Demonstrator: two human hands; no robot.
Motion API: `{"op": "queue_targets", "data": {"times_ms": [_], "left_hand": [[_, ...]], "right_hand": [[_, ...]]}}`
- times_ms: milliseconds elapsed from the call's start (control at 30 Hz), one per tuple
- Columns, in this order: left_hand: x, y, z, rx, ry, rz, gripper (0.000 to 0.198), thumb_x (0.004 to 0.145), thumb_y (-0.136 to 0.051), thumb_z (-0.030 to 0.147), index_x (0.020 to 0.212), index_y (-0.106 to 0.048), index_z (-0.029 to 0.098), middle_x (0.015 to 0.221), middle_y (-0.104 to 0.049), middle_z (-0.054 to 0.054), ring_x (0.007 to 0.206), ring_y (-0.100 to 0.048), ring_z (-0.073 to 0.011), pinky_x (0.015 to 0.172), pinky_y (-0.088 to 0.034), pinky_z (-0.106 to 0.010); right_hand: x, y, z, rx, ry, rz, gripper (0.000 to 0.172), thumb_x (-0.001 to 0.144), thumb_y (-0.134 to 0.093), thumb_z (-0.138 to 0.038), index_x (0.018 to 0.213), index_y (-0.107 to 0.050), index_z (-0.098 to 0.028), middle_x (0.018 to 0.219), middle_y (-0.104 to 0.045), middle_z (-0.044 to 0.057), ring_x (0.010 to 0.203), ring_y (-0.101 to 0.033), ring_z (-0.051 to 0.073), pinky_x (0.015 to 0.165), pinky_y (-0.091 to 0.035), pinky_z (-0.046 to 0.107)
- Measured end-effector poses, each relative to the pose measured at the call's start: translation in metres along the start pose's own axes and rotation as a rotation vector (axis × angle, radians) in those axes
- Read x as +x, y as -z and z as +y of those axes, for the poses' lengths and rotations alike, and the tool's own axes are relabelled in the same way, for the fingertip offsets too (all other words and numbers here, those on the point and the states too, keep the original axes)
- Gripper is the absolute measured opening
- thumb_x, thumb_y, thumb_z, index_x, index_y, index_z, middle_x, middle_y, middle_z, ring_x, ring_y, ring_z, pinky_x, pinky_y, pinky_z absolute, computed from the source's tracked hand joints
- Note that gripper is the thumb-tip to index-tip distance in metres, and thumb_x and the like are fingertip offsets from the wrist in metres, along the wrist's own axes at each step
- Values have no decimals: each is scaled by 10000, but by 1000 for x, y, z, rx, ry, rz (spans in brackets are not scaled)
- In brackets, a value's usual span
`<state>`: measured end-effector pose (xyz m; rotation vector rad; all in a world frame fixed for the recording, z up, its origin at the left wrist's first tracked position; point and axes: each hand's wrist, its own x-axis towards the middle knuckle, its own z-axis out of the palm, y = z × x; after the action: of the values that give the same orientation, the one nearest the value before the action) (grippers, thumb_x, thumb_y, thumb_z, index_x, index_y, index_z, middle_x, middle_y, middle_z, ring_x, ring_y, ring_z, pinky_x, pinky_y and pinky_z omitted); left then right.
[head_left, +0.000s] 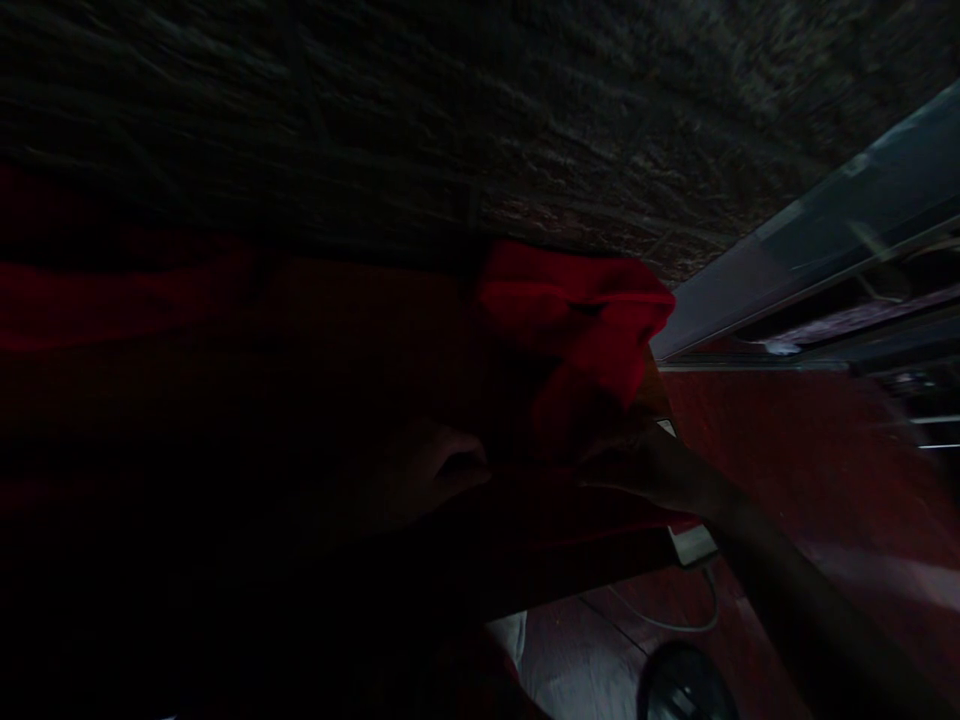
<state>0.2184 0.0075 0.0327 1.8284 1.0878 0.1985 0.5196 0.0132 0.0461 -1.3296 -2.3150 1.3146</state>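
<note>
The light is very dim. A red cloth (555, 505) lies on a dark wooden table before me, its near edge showing as a thin red line. My left hand (442, 462) is at the cloth's left part, thumb and forefinger curled together in a pinch on it. At the right, my right hand (652, 465) reaches in with its fingers closed on the same cloth, the fingertips sunk in shadow. Just beyond the hands sits a bunched red fabric piece (577, 310). A pale flat object (694, 545) is partly hidden beneath my right wrist.
More red fabric (90, 300) lies at the far left. A rough stone-patterned wall (375, 120) rises behind the table. Right of the table are a reddish floor (765, 440), a pale cable (675, 627) and a dark round object (686, 685). A grey frame (795, 230) stands beyond.
</note>
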Motion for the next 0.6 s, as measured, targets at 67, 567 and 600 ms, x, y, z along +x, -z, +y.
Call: {"op": "queue_targets", "data": {"times_ms": [67,567,600], "left_hand": [[0,0,-4,-15,-10,-5,224,923,-532,329,943,-732,229,916,-746,1,800,-682,-159,697,-473,-251],[3,6,9,9,58,-95,220,894,-559,325,910,-751,219,935,-744,0,827,-669,-175,738,-438,-282],[4,6,8,2,76,-86,213,883,-569,324,901,-751,215,927,-745,-2,820,-669,-176,730,-439,-281]], "right_hand": [[-1,2,0,-37,16,-4,181,874,-704,-376,932,-749,-209,895,-740,2,788,-693,123,665,-545,200],[-5,15,2,-236,58,-116,238,930,-632,-408,961,-738,-197,943,-729,33,822,-678,137,693,-495,222],[-4,15,3,-228,63,-101,218,915,-655,-396,943,-738,-196,919,-729,26,806,-678,132,689,-496,218]]}}
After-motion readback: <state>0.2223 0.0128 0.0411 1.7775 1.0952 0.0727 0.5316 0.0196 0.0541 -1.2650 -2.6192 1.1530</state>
